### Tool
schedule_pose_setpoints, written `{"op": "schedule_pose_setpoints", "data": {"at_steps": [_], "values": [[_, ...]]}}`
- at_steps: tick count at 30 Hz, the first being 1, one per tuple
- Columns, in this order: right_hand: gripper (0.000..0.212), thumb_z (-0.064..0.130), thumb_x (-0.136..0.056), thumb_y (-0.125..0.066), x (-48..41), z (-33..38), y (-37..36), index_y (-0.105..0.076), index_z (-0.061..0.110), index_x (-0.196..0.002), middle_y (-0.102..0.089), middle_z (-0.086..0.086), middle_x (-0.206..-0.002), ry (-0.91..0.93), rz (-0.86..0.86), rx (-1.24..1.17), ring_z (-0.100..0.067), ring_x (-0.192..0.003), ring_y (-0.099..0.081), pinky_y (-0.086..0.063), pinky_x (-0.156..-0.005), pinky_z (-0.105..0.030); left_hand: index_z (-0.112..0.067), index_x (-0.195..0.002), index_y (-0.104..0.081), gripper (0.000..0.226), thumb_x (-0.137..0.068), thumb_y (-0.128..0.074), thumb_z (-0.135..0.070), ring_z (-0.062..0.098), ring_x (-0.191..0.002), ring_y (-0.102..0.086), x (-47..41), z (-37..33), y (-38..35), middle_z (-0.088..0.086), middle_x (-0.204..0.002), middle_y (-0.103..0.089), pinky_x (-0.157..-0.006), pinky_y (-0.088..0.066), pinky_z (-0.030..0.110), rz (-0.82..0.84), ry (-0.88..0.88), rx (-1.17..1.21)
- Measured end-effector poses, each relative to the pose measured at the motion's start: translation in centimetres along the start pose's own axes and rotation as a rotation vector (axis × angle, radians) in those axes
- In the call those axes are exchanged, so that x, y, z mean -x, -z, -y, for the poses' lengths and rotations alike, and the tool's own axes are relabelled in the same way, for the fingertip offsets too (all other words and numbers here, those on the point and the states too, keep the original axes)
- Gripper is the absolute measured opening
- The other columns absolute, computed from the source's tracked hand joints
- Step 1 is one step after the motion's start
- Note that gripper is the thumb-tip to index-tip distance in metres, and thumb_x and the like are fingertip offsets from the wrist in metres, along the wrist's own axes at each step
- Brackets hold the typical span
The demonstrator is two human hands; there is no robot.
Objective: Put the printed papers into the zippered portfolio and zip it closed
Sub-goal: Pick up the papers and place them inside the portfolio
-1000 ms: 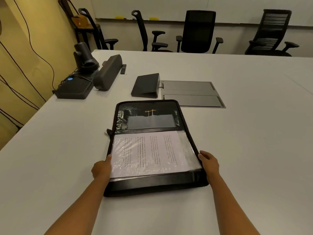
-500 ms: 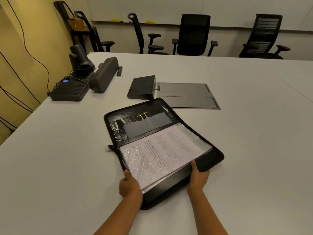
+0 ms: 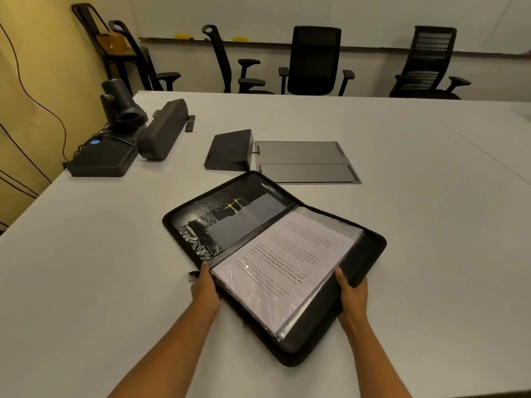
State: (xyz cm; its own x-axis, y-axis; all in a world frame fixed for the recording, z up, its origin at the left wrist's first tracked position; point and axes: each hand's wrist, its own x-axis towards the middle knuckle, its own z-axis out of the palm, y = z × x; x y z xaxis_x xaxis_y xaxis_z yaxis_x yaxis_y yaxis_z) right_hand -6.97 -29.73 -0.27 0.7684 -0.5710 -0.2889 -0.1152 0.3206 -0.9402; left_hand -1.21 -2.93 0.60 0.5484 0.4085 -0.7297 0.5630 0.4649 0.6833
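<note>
The black zippered portfolio (image 3: 201, 214) lies open and slanted on the white table (image 3: 100, 254). Its far half shows a shiny inner pocket. The printed papers (image 3: 287, 259) lie in the near half, partly under a clear plastic sleeve. My left hand (image 3: 205, 288) grips the portfolio's left edge near the spine, thumb on top. My right hand (image 3: 352, 297) holds the near half's right edge, thumb on the inner rim beside the papers. A zipper pull (image 3: 193, 275) pokes out by my left hand.
Behind the portfolio stand a black wedge-shaped device (image 3: 230, 150) and grey flap panels (image 3: 304, 162) set in the table. At the far left are a speaker bar (image 3: 162, 129), a camera (image 3: 120, 101) and a black box (image 3: 103, 159). Office chairs (image 3: 314, 58) line the far edge.
The portfolio has been turned counter-clockwise from square to slanted. Both hands shifted along its edges with it and are holding it now; the papers stayed in the near half.
</note>
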Motion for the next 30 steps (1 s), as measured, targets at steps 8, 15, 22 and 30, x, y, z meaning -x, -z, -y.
{"op": "schedule_pose_setpoints", "data": {"at_steps": [8, 15, 22, 30], "values": [[0.045, 0.023, -0.081, -0.069, -2.6, 2.4, 2.7, -0.048, 0.024, -0.121, -0.062, 0.000, -0.111, -0.067, 0.196, 0.146, -0.017, -0.096, -0.062, -0.056, -0.073, -0.033, 0.000, -0.137, -0.039, 0.075, -0.085, -0.057, -0.051, 0.041, -0.126, -0.045, -3.3, -2.6, 3.8, 0.021, -0.142, -0.043, -0.108, -0.037, 0.050, -0.186, -0.108, 0.034], [0.033, 0.032, -0.086, -0.064, -6.0, 5.3, -1.1, -0.055, 0.019, -0.115, -0.064, -0.013, -0.115, 0.000, 0.301, 0.284, -0.022, -0.093, -0.066, -0.056, -0.065, -0.028, -0.007, -0.137, -0.042, 0.061, -0.090, -0.050, -0.046, 0.040, -0.123, -0.049, -4.7, -3.3, 5.9, 0.019, -0.139, -0.048, -0.104, -0.042, 0.046, -0.292, -0.235, 0.180], [0.045, 0.035, -0.091, -0.054, -8.4, 7.1, -7.5, -0.048, 0.012, -0.130, -0.060, -0.013, -0.123, -0.103, 0.396, 0.337, -0.030, -0.107, -0.061, -0.053, -0.091, -0.045, -0.019, -0.146, -0.026, 0.057, -0.096, -0.039, -0.044, 0.034, -0.134, -0.040, -4.7, -4.8, 4.2, 0.010, -0.151, -0.033, -0.110, -0.035, 0.047, -0.432, -0.248, 0.386], [0.044, 0.008, -0.090, -0.055, -8.0, 2.4, -6.5, -0.046, 0.008, -0.134, -0.058, -0.016, -0.129, -0.060, 0.232, 0.662, -0.032, -0.112, -0.058, -0.047, -0.101, -0.043, -0.021, -0.148, -0.021, 0.058, -0.096, -0.038, -0.042, 0.031, -0.137, -0.036, -4.9, -4.9, 3.9, 0.010, -0.153, -0.030, -0.111, -0.030, 0.045, -0.554, -0.218, 0.585]]}}
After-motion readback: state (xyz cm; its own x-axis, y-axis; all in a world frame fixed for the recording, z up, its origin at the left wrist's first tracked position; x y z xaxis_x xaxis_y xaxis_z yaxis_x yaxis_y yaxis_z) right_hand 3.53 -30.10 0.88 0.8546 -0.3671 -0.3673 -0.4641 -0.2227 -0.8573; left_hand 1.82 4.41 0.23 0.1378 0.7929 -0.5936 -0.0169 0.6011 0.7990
